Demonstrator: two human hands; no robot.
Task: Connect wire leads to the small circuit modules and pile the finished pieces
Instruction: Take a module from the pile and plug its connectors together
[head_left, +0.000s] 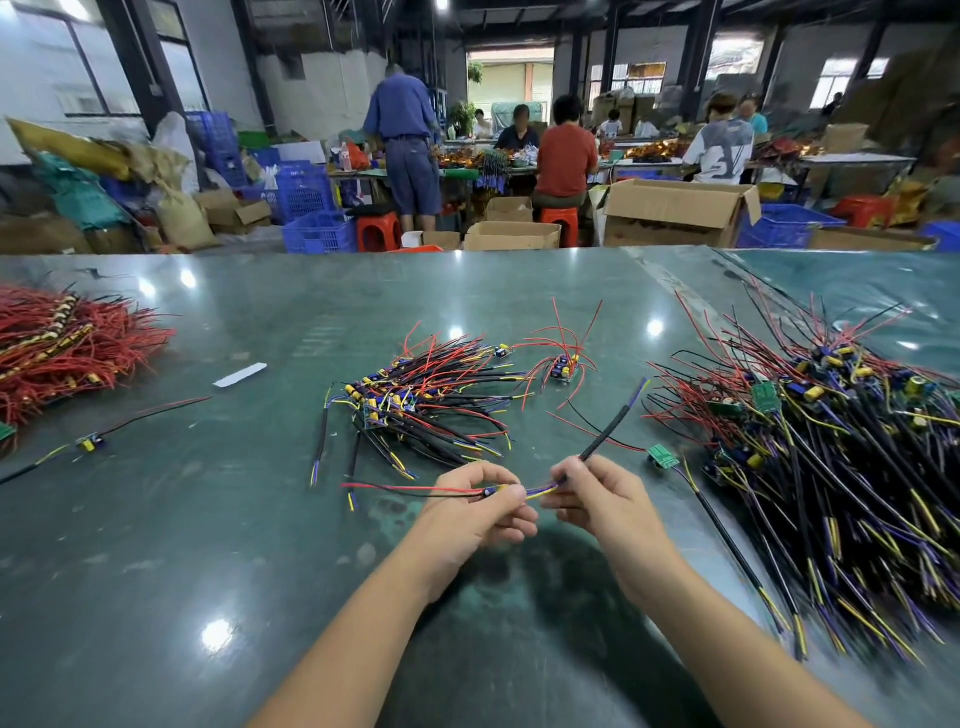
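My left hand (480, 512) pinches a small circuit module (492, 491) whose red and black leads (395, 488) trail to the left. My right hand (597, 496) grips a black sleeved cable (613, 423) that rises up and right, ending in blue and yellow tips. Short yellow and blue wires (540, 491) bridge the gap between the two hands. Just beyond the hands lies a pile of wired modules (421, 405). A small cluster of modules with red leads (563, 364) sits behind it to the right.
A large heap of modules and black cables (831, 441) fills the right of the green table (208, 545). A bundle of red wires (67, 343) lies far left, with one loose module (91, 443) and a white strip (240, 375) nearby. People work at benches beyond the table.
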